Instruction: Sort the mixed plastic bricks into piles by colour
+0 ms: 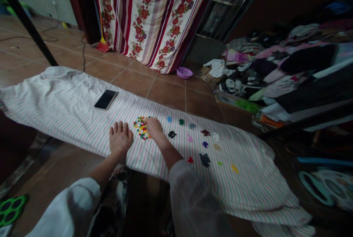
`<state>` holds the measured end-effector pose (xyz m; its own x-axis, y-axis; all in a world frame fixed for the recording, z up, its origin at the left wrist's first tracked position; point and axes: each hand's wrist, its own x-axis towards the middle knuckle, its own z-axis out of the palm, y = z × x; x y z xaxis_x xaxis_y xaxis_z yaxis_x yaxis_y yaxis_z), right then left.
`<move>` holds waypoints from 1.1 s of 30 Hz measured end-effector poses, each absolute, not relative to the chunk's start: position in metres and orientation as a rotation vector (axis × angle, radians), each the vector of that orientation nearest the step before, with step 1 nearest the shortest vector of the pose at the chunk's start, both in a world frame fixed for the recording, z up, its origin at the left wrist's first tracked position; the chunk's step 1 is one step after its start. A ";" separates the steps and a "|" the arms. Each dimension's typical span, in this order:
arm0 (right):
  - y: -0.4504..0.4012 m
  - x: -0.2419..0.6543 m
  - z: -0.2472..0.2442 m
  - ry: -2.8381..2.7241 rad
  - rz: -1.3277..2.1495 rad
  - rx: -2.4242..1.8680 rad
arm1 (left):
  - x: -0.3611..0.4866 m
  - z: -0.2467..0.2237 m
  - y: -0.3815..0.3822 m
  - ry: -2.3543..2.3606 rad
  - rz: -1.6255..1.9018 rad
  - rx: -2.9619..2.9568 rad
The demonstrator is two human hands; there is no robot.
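My left hand lies flat on the striped cloth with its fingers stretched out, holding nothing. Just right of it is a mixed pile of small red, yellow, green and white pieces, perhaps beads. At the right edge of that pile, my right hand reaches down with its fingers bent together; what lies between the fingertips is hidden. Farther right are small heaps sorted by colour, among them black pieces, light blue pieces, dark red pieces, dark grey pieces and yellow pieces.
The striped cloth covers a long, narrow table. A phone lies on its left part. Beyond, on the tiled floor, are a purple basin and a red broom by a floral curtain. Piled clothes fill the right side.
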<state>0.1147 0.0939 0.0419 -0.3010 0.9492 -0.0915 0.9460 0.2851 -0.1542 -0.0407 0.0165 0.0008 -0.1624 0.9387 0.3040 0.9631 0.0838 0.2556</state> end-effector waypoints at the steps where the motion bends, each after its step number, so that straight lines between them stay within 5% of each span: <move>1: 0.094 0.115 0.041 -2.498 0.280 -1.842 | -0.041 0.001 0.017 -2.267 -0.619 -1.993; 33: 0.089 0.121 0.050 -2.385 0.448 -1.824 | -0.042 -0.007 0.018 -2.180 -0.589 -1.943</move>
